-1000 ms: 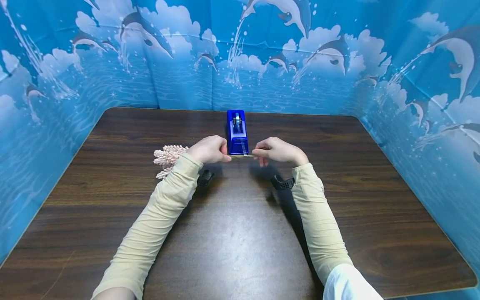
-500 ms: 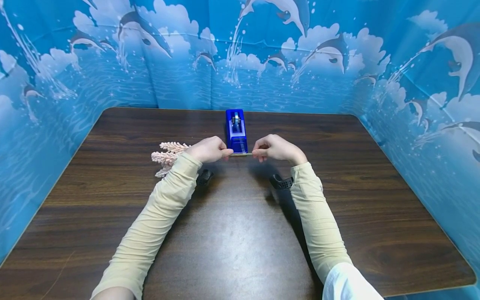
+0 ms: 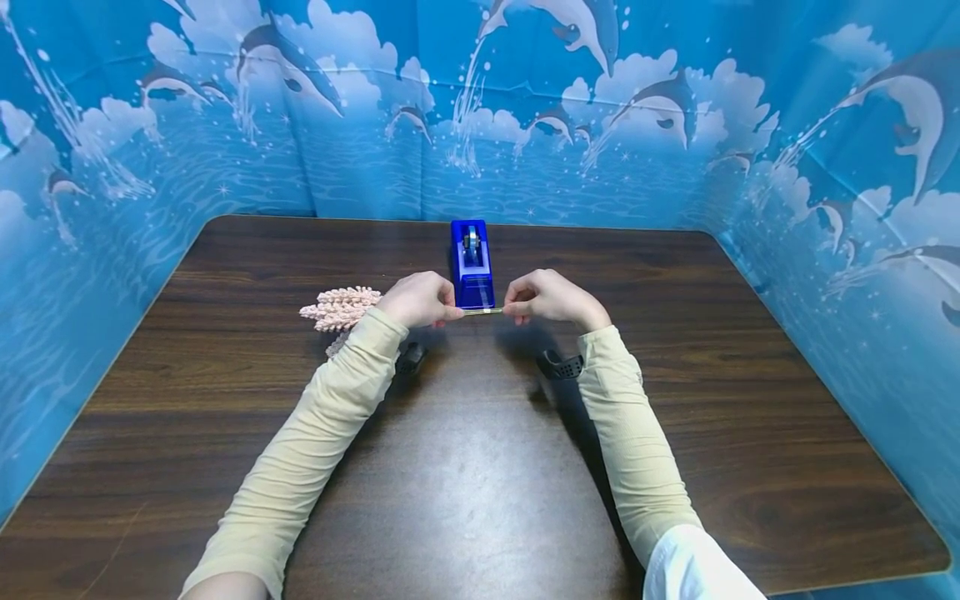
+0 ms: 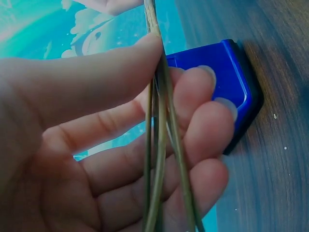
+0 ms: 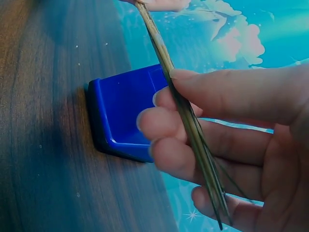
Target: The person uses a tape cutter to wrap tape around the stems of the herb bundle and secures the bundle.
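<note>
In the head view, my left hand point(image 3: 420, 300) and right hand point(image 3: 551, 298) hold a bundle of thin greenish-brown stems point(image 3: 482, 312) level between them, just in front of a blue tape dispenser point(image 3: 472, 265). A small pale, shiny patch shows on the stems by the dispenser's front. Pale pink flower sprays point(image 3: 341, 308) stick out left of my left hand, partly behind the sleeve. The left wrist view has the thumb pinching the stems point(image 4: 161, 96) against the fingers, where they spread apart. My right thumb and fingers pinch the bundle point(image 5: 186, 118) near its cut ends.
A dark wooden table point(image 3: 480, 467) lies under both arms. Behind it hangs a blue dolphin-print curtain point(image 3: 360, 167), which also runs along both sides. Black wrist devices point(image 3: 561, 365) hang below the wrists.
The flower sprays have turned and shifted, with fewer showing below the left forearm. Both hands stay close to the dispenser's front, moving only slightly as they keep holding the stems.
</note>
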### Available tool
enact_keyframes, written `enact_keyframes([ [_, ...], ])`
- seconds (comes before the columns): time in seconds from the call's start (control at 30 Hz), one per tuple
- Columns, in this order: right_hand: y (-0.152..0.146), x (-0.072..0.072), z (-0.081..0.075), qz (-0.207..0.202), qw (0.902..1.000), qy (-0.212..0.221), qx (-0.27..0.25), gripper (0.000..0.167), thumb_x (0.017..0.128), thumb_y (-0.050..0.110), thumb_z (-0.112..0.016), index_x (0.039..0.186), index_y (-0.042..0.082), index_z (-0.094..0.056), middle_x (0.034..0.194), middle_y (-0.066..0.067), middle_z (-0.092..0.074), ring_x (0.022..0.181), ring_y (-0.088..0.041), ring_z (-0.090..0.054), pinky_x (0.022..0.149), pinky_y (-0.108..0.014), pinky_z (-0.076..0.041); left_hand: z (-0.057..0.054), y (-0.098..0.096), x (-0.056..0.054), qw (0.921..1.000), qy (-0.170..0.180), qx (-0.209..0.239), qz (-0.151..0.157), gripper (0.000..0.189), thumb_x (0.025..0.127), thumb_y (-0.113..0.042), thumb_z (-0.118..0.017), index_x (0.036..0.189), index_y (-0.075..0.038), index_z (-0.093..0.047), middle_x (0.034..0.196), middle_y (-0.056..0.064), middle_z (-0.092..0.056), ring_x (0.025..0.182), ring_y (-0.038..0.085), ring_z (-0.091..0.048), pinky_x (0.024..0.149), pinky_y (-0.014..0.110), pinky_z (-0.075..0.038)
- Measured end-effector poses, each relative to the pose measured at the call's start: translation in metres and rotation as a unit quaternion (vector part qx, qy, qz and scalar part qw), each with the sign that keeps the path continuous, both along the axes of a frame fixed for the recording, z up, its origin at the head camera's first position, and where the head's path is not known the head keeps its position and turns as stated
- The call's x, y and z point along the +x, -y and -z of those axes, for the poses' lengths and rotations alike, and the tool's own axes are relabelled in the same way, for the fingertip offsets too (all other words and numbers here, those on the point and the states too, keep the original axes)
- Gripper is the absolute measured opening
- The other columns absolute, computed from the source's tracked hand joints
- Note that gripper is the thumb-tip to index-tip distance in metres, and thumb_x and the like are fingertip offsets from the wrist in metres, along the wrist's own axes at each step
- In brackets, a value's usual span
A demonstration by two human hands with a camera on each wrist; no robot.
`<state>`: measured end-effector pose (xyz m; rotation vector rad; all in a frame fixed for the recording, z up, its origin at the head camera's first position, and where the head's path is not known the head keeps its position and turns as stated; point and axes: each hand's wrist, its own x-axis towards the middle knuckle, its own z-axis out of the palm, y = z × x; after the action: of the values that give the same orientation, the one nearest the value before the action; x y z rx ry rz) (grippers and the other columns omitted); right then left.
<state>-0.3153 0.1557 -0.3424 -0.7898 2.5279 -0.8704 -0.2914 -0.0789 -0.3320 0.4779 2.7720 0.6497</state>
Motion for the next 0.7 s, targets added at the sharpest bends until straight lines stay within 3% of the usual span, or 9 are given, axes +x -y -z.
enact_keyframes([
  [0.27,0.0013,0.0006,0.002,-0.009,0.9993,0.028,0.024,0.031,0.101,0.02,-0.05,0.093,-0.004,-0.069,0.073,-0.012,-0.07,0.078,-0.04,-0.066,0.08,-0.046,-0.053,0.0033,0.0009,0.0023,0.9982,-0.059,-0.003,-0.003,0.028,0.083,-0.025,-0.075,0.065,-0.012,-0.057,0.065,0.0,-0.059,0.068,0.02,-0.056,0.069,0.034,-0.043],
  [0.4,0.0001,0.0024,0.0018,-0.004,0.9993,0.019,0.031,0.028,0.1,0.02,-0.054,0.091,-0.002,-0.069,0.073,-0.013,-0.067,0.078,-0.041,-0.064,0.075,-0.041,-0.052,0.0034,0.0002,0.0034,0.997,-0.077,0.009,-0.001,0.031,0.08,-0.022,-0.077,0.064,-0.012,-0.053,0.071,0.003,-0.059,0.074,0.025,-0.057,0.07,0.036,-0.043],
  [0.57,-0.0007,0.0038,0.0002,0.007,0.9998,0.004,0.017,0.025,0.097,0.019,-0.057,0.091,-0.002,-0.068,0.075,-0.017,-0.067,0.078,-0.041,-0.063,0.07,-0.032,-0.049,-0.0003,0.0,0.0044,0.9982,-0.055,0.017,-0.017,0.027,0.088,-0.028,-0.07,0.073,-0.008,-0.058,0.073,0.003,-0.056,0.072,0.022,-0.053,0.066,0.032,-0.04],
  [0.7,0.0002,0.003,-0.0005,0.009,0.9999,-0.006,0.011,0.023,0.097,0.018,-0.059,0.09,-0.003,-0.068,0.073,-0.015,-0.067,0.079,-0.041,-0.064,0.072,-0.038,-0.051,-0.0016,0.0006,0.0034,0.9994,-0.035,0.004,-0.008,0.028,0.094,-0.028,-0.06,0.081,-0.005,-0.067,0.071,0.0,-0.053,0.07,0.018,-0.049,0.064,0.029,-0.037],
])
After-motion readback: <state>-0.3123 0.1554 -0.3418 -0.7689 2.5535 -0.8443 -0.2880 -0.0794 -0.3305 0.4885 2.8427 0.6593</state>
